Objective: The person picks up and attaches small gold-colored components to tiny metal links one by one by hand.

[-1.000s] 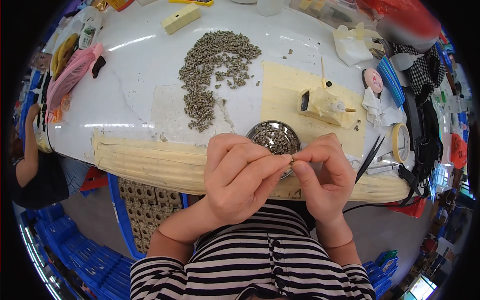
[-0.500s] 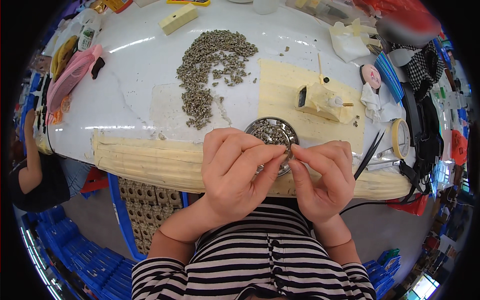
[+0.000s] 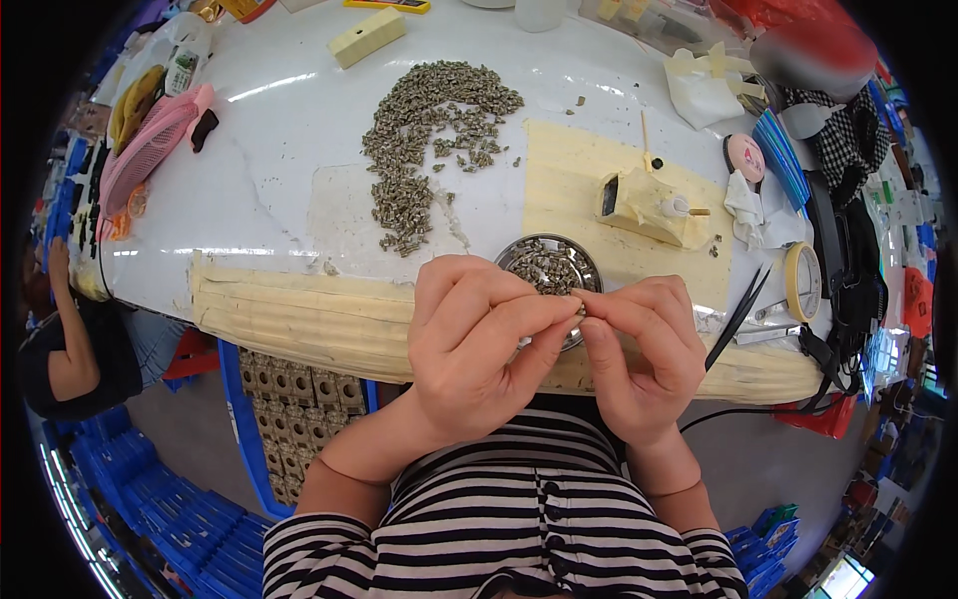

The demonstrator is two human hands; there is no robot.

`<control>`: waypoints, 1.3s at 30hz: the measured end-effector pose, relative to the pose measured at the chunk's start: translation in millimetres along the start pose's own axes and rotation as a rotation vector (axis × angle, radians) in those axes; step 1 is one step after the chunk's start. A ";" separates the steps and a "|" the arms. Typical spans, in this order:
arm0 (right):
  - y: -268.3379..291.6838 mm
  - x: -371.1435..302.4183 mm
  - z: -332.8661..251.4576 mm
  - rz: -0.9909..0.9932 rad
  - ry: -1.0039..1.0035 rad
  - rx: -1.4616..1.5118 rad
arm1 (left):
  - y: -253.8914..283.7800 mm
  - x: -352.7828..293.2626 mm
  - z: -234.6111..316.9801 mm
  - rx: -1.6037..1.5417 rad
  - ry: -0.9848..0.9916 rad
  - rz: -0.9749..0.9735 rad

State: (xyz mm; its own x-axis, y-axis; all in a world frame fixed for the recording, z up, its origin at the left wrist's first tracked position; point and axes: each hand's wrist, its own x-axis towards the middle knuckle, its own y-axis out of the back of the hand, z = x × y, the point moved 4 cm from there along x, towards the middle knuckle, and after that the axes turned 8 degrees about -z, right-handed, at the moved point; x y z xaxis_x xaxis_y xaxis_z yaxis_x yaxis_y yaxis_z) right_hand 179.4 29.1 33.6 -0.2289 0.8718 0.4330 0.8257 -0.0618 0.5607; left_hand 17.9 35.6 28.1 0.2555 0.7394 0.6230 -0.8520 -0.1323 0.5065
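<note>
Over the near edge of the table, my left hand (image 3: 477, 344) and my right hand (image 3: 651, 359) meet with thumbs and forefingers pinched. Between their fingertips is a small metal part (image 3: 582, 308), mostly covered by the fingers, so its exact kind does not show. Just beyond and partly beneath the hands stands a round steel dish (image 3: 598, 272) holding many small metal parts. A large loose heap of similar small silvery parts (image 3: 397, 150) spreads farther back on the white table.
A tape-wrapped block (image 3: 644, 205) with a small white bottle stands on a yellowish sheet at right. Black tweezers (image 3: 736, 317) and a tape roll (image 3: 802, 281) lie farther right. A pink mesh basket (image 3: 150, 160) is at left. Below, a blue crate (image 3: 247, 439) holds metal blocks. Another person sits far left.
My hands stay together at the dish, with only slight finger shifts around the small part. The whole view has moved slightly, and the other person's arm at left has lowered a little.
</note>
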 end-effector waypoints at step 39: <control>0.6 -4.7 -1.2 0.056 0.051 -0.016 | -1.5 -2.0 -1.3 -0.008 0.003 0.025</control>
State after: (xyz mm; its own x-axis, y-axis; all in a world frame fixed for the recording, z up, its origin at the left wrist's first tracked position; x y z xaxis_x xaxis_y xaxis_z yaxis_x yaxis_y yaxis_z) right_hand 180.3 24.4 32.7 -0.2087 0.8408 0.4995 0.8297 -0.1181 0.5456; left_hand 18.1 35.2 25.3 0.2328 0.7376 0.6339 -0.8620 -0.1453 0.4856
